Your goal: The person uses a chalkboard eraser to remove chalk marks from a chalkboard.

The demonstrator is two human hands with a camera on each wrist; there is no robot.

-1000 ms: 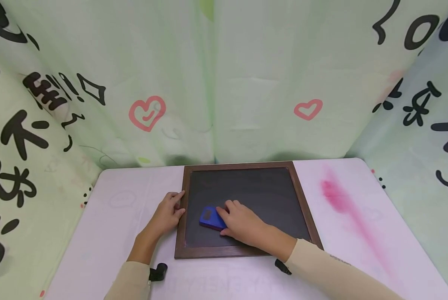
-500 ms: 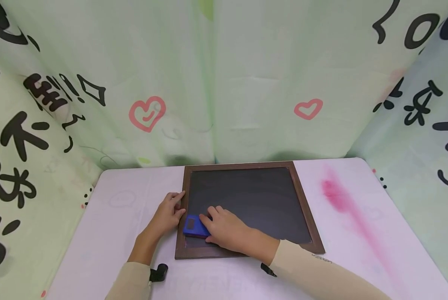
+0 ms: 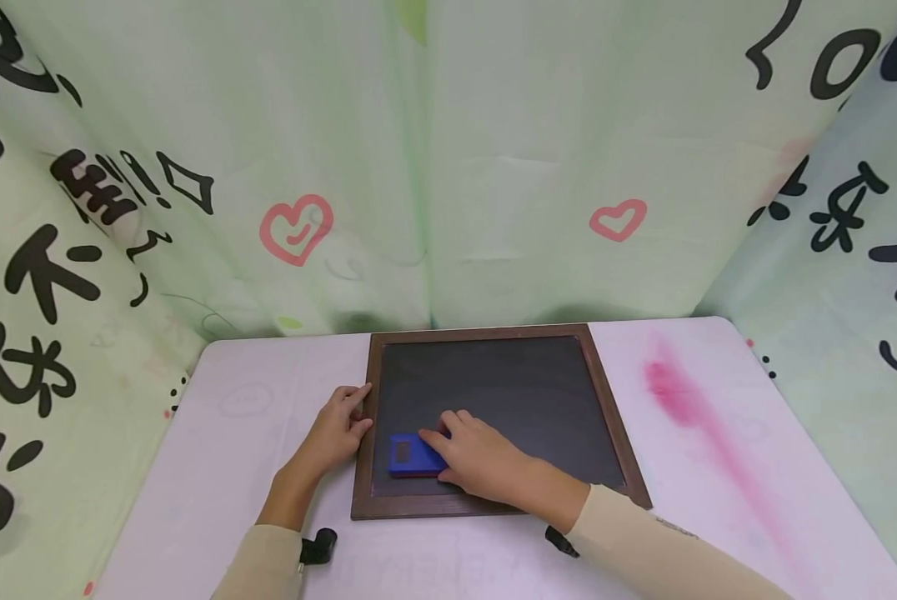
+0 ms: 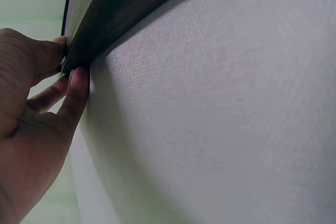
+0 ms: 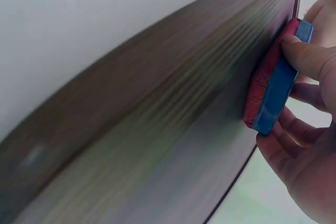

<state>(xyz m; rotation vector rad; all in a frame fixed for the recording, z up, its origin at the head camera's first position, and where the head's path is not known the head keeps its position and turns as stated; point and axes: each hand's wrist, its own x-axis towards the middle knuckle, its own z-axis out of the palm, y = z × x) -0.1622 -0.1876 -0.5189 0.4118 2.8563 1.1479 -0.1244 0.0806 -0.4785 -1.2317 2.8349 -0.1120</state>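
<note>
A wood-framed chalkboard lies on the white table. My right hand grips a blue chalkboard eraser at the board's lower left. In the right wrist view the eraser's red felt side faces the board; thumb and fingers hold its blue body. My left hand rests thumb and index finger against the frame's left edge, the two tips a little apart. The left wrist view shows these fingertips touching the frame; its other fingers are partly hidden.
A pink stain marks the table right of the board. Behind and at both sides hangs a pale green curtain with hearts and black writing. A dark wrist camera sits at the left sleeve.
My right hand has slid the eraser left and down to the frame's lower left corner, then back a little to the right. The left hand and the chalkboard have stayed put.
</note>
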